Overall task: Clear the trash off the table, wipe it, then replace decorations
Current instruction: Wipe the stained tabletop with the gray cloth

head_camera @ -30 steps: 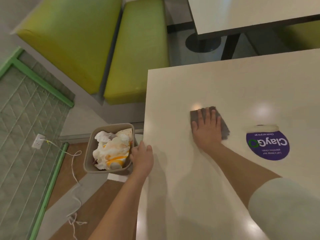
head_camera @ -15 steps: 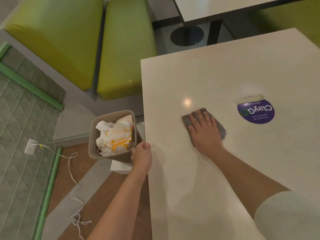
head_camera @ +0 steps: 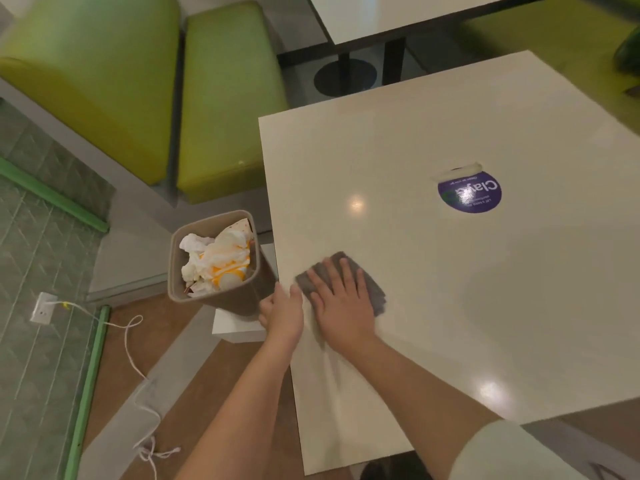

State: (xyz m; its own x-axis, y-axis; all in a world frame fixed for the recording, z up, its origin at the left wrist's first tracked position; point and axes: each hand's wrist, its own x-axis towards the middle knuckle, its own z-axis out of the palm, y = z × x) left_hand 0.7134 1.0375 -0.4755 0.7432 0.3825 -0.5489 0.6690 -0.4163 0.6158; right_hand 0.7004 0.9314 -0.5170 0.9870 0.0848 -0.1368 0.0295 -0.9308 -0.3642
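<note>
My right hand (head_camera: 341, 299) lies flat, fingers spread, on a grey cloth (head_camera: 375, 294) near the left edge of the cream table (head_camera: 450, 306). Just left of it, my left hand (head_camera: 282, 311) is at the table's edge and grips the near side of a taupe trash bin (head_camera: 173, 271). The bin is tilted against the table and holds crumpled white and orange paper trash (head_camera: 221, 265). A round purple sticker (head_camera: 471, 194) with a strip of tape on its far edge is stuck to the tabletop further right.
Two green bench seats (head_camera: 225, 98) stand beyond the table's far left corner. A second table (head_camera: 398, 15) is at the back. A white block (head_camera: 239, 329) sits below the bin. A white cable (head_camera: 130, 348) runs from a wall socket (head_camera: 43, 308) across the floor.
My right hand has slid the cloth left and toward me, up to the table's left edge beside my left hand. The left hand has stayed on the bin.
</note>
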